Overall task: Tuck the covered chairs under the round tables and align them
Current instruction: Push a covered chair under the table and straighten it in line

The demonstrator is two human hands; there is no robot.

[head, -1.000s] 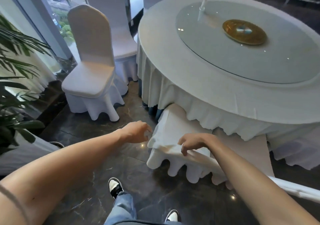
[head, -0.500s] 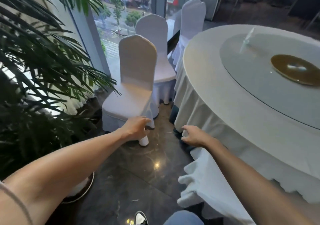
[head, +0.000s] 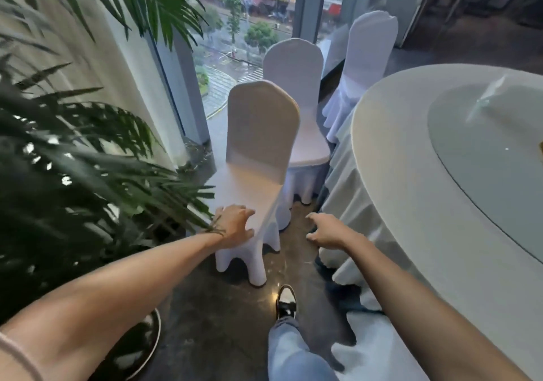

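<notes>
Left of the round bench (head: pixel 411 175), the near chair (head: pixel 258 145) stands untucked. Its loose cover likely slips; grip the stiff seat frame. Left hand (head: pixel 235 226) rests on the seat edge, fingers spread; right hand (head: pixel 326 230) hovers released.

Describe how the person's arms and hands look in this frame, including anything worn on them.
Both forearms are bare, with no gloves, rings or watch visible on the left hand or right hand. A pale sleeve edge shows at the left upper arm. A dark mark at the left wrist may be only a palm leaf tip.
</notes>
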